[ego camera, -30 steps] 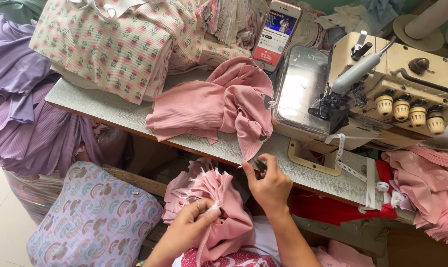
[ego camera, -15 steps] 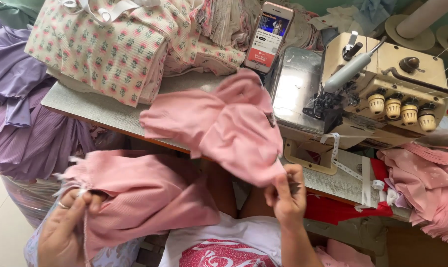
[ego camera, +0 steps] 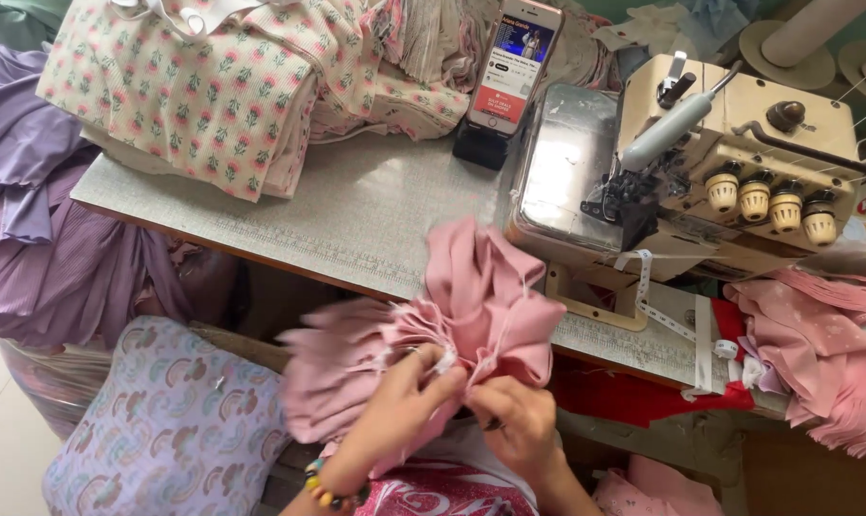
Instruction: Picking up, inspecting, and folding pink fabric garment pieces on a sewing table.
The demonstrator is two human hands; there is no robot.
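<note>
Both my hands meet over my lap on a bunched pink garment (ego camera: pixel 471 306) at the table's near edge. My left hand (ego camera: pixel 404 392), with a beaded bracelet at the wrist, pinches a gathered white-trimmed edge of the fabric. Close beside it, my right hand (ego camera: pixel 514 411) grips the same bunch from the right. Part of the pink cloth rises onto the grey table (ego camera: pixel 356 210); the rest hangs blurred to the left. A cream overlock sewing machine (ego camera: pixel 738 162) stands at the right of the table, beyond my hands.
A stack of floral cloth (ego camera: pixel 213 86) lies at the back left. A phone (ego camera: pixel 514 62) leans upright near the machine. Purple fabric (ego camera: pixel 32 220) hangs at far left, a patterned bundle (ego camera: pixel 156 420) sits below, more pink pieces (ego camera: pixel 824 354) at right.
The pink garment came off the table toward my lap. My left hand swung in from the far left, and both hands now gather the cloth together.
</note>
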